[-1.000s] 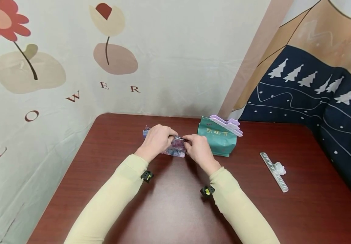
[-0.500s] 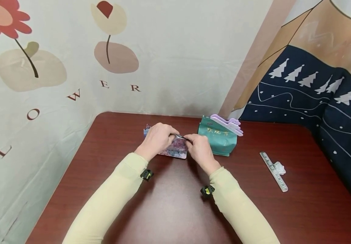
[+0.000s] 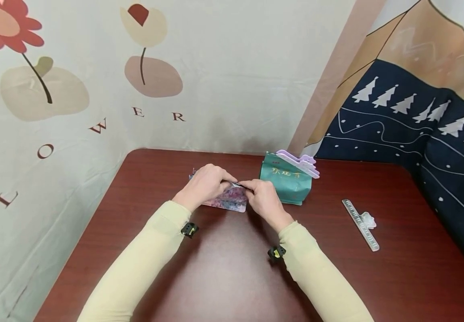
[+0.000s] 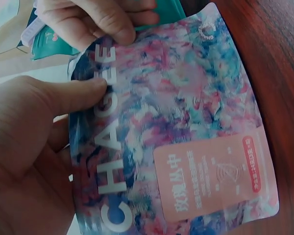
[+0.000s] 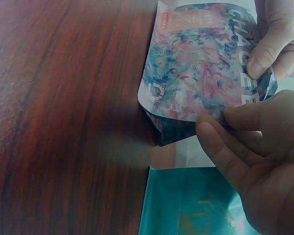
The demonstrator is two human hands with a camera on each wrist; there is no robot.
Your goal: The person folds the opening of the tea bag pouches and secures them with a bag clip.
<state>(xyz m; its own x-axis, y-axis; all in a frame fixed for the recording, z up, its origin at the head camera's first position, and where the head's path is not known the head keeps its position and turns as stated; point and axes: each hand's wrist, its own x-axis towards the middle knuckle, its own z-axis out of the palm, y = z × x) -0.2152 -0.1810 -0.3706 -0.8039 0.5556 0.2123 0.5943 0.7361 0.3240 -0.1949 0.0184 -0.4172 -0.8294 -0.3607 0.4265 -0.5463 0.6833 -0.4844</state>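
Note:
A pouch with a pink and blue marbled print stands near the back of the table. In the left wrist view, large "CHAGEE" letters run along its top edge, and the pouch also bears a pink label. My left hand pinches that top edge, thumb on the printed face. At the corner beside it, my right hand holds the edge between thumb and fingers. The right wrist view shows both hands close together on the pouch, its side gusset dark below the right fingertips.
Just right of the pouch stands a green bag with gold characters, its top held by a lilac sealing clip. Farther right, a clear sealing clip lies on the dark red table. Printed cloth hangs behind.
Both hands keep their hold on the pouch's top edge. They have shifted only slightly, the left a little left; the pouch's lower front edge sits slightly nearer me.

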